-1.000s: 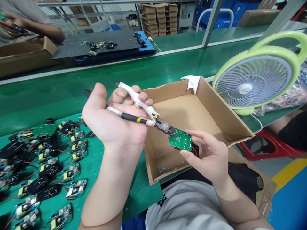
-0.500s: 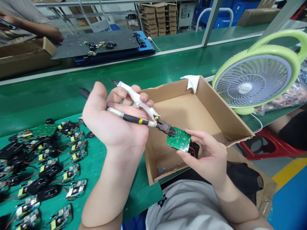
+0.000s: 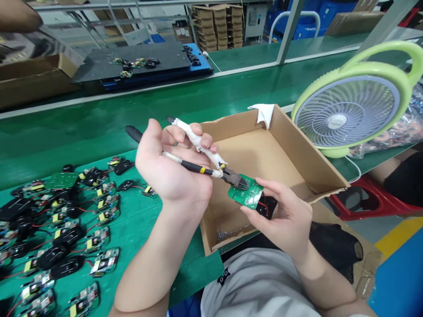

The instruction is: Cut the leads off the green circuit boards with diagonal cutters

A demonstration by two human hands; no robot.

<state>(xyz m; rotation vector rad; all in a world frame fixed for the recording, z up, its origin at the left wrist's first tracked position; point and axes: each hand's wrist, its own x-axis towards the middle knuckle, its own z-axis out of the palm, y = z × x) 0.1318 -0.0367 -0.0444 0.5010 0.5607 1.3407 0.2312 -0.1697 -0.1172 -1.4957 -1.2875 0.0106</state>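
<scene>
My left hand (image 3: 175, 176) is wrapped round a pair of side cutters (image 3: 231, 177), whose handles are bound in white and black tape. The cutter's jaws rest against the solder side of a green circuit board (image 3: 247, 192). My right hand (image 3: 284, 215) pinches that board by its edges, between thumb and fingers. Behind the board, a black plastic housing (image 3: 269, 206) with a red wire shows partly. Both hands are above a shallow cardboard box (image 3: 251, 149), which has small metal clippings (image 3: 224, 234) along its near side.
Several boards wired to black housings (image 3: 69, 235) cover the green mat on the left. A light-green fan (image 3: 346, 105) stands beyond the box's right side. More boards (image 3: 135, 63) lie on a dark sheet across the bench. Part of another person's arm (image 3: 20, 16) shows at upper left.
My left hand and the cutters have moved right, shifting the jaws farther across the board. The board has tilted slightly, showing more of the housing. The other person's arm has moved up and left.
</scene>
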